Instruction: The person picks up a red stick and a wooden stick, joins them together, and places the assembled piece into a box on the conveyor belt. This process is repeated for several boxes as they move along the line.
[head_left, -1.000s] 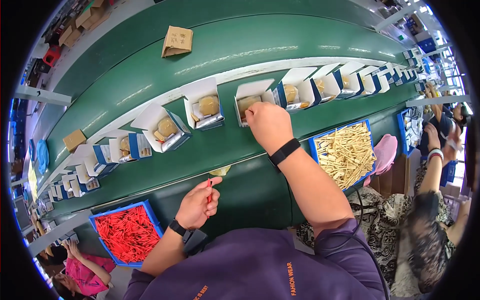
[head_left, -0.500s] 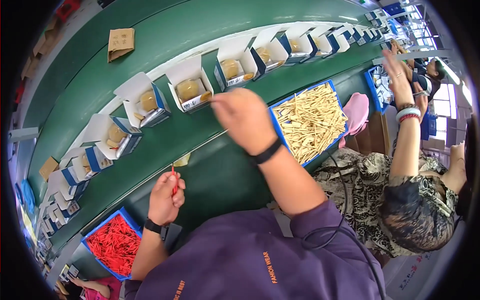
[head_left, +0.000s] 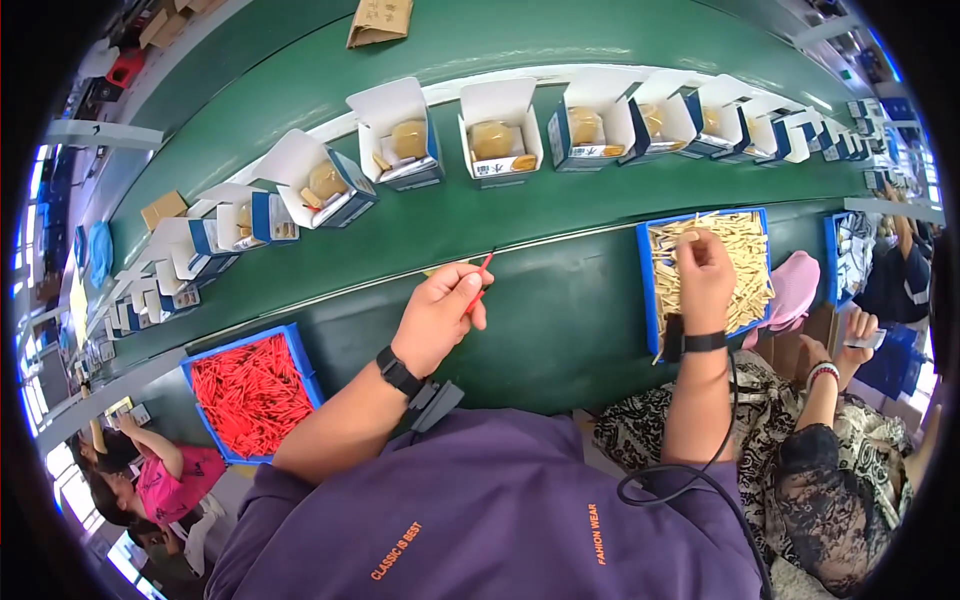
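Note:
My left hand (head_left: pixel 440 318) is closed in front of my chest, over the green bench, with thin red sticks (head_left: pixel 487 264) poking out between its fingers. On the right, my right hand (head_left: pixel 706 272) is over a blue bin (head_left: pixel 648 290) heaped with pale wood-coloured sticks (head_left: pixel 745 285). Its fingers are pinched together among them, and what they hold is hard to make out. Beyond my hands runs a row of open white-and-blue boxes; the middle box (head_left: pixel 499 170) holds a rounded amber object (head_left: pixel 491 140).
Left of me, a second blue bin (head_left: pixel 306 365) holds red sticks (head_left: pixel 245 395). A brown cardboard piece (head_left: pixel 380 22) lies at the far side. A pink cloth item (head_left: pixel 793 290) is beside the right bin. Co-workers sit to the right and far left; a black cable crosses my right side.
My right hand has gone from the front of a box to the bin of pale sticks. The view has shifted. My left hand still holds red sticks.

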